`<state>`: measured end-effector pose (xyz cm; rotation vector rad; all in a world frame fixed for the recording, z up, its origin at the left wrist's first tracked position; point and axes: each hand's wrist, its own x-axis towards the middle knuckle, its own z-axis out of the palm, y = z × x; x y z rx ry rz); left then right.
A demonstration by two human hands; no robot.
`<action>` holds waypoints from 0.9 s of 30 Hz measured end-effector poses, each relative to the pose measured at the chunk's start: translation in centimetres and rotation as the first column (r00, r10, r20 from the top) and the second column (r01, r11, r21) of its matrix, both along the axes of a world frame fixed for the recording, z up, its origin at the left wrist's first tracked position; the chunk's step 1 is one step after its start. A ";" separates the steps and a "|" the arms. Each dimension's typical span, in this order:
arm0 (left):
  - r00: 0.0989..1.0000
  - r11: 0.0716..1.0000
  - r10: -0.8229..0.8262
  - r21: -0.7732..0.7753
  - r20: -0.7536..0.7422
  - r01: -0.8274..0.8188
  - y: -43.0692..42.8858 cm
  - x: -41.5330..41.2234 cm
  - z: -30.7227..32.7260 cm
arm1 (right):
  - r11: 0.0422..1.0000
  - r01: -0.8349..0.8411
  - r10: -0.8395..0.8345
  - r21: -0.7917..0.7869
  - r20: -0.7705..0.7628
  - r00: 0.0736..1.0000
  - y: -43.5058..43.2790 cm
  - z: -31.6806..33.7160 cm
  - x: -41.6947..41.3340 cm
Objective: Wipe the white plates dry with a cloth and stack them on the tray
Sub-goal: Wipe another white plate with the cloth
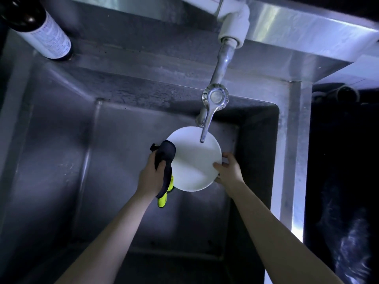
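A round white plate [194,160] is held over the steel sink basin, just below the tap's lever. My right hand [228,171] grips its right rim, thumb on the face. My left hand [149,177] grips a dark cloth [165,155] with a bright yellow part [164,198] hanging below, and presses it against the plate's left edge. No tray is in view.
The deep steel sink [61,160] fills the view. A chrome tap [213,101] on a white pipe fitting hangs over the plate. A dark bottle with a white label [47,35] stands at the sink's back left corner. Dark space lies beyond the sink's right rim.
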<state>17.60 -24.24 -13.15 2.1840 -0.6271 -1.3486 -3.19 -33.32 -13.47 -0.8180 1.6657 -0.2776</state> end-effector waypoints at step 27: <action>0.531 0.419 -0.283 -0.395 0.798 0.818 9.6 -6.0 26.8 | 0.911 0.196 0.115 -0.362 0.680 0.724 14.6 26.0 -2.7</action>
